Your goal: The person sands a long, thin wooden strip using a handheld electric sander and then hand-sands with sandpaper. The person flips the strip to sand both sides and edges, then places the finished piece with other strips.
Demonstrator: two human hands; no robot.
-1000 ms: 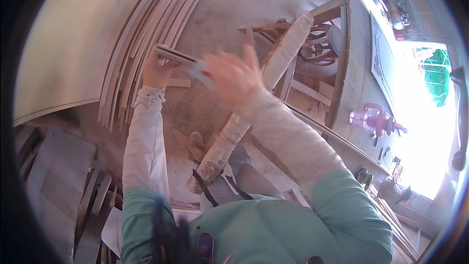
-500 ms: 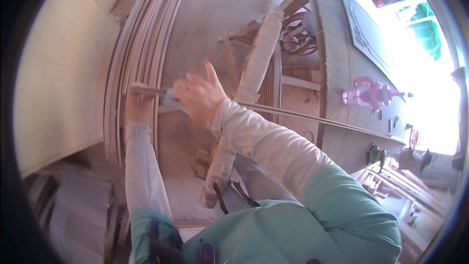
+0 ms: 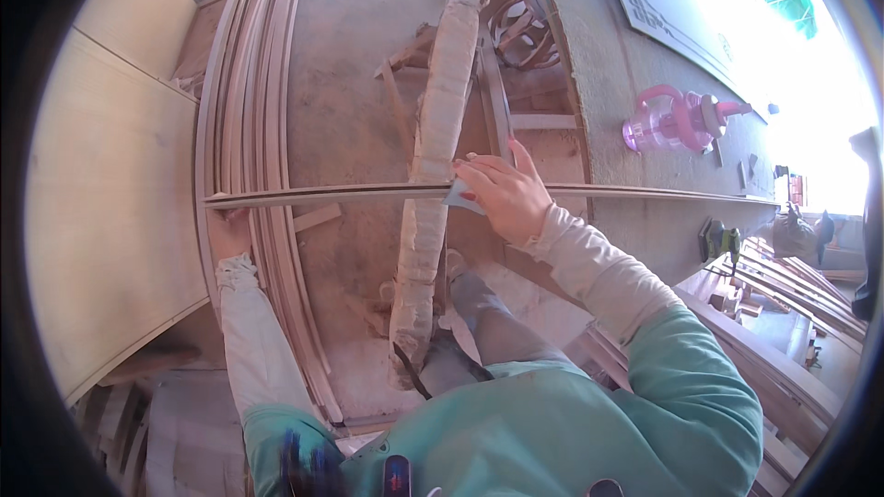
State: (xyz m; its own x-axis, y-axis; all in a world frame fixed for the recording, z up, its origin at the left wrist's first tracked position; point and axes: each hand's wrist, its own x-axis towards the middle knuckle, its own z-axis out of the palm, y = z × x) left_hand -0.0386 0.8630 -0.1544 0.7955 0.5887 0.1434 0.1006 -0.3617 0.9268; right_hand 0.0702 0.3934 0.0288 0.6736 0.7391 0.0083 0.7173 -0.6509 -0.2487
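Note:
A long, thin wooden strip (image 3: 359,193) runs crosswise in front of me, over a padded, wrapped beam (image 3: 431,120) and on past the workbench edge to the right. At its left end my left hand (image 3: 230,232) is closed around it from below, fingers partly hidden. My right hand (image 3: 508,195) pinches a small folded light-blue sheet (image 3: 466,200), which looks like sandpaper, around the strip just right of the beam. My right thumb or a finger sticks up, away from the strip.
Long wooden strips (image 3: 262,83) lie stacked on the left beside a pale panel (image 3: 129,175). The workbench (image 3: 599,83) on the right carries a pink water bottle (image 3: 672,121), a flat grey panel (image 3: 658,0) and a green power sander (image 3: 718,241). More lumber (image 3: 792,290) lies at lower right.
My right hand has slid the light-blue sheet rightward along the strip, away from my left hand. The left hand still holds the left end, and the strip now lies more level in view.

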